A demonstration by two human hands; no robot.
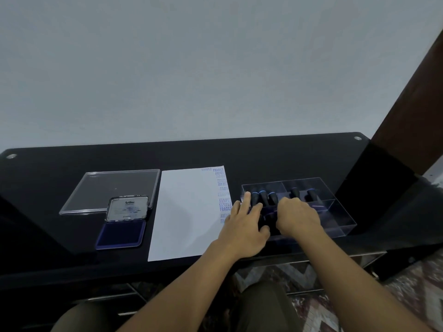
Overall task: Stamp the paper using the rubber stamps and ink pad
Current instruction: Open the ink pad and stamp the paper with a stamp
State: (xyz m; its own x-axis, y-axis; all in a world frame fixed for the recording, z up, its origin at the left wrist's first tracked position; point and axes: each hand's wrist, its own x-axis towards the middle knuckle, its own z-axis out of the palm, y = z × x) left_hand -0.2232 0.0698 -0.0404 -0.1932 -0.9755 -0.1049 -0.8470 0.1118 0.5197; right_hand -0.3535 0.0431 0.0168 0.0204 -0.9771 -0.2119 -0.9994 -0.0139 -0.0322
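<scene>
**Stamps within reach.** The rubber stamps (263, 197) stand handle-up in a clear divided box (340, 212) at the centre right of the frame. Three blue-ringed ones fill its upper-left compartment, with two more to their right.

Your left hand (244, 226) lies on the box's left end, its grip spread, fingers straight beside the nearest handles. Your right hand (297, 218) reaches down into the lower compartments with fingers curled. Whether that grip pinches a stamp cannot be told, since the back of the hand hides it.

The stamps look small, light and rigid, and are best taken by the slim handle near its top, with the rubber face kept down. The thin-walled box may slide on the glossy counter (263, 156), so steadying it makes sense.

Just left of the box lies the paper (187, 212), with a column of blue imprints down its right edge and the rest blank. Your left forearm passes over its lower right corner and could shift the sheet.

Further left the ink pad (121, 232) sits open. Its hinged cover (127, 208) is raised behind it and overlaps a clear flat lid (110, 188) at the centre left. Only the paper lies between box and pad.
</scene>
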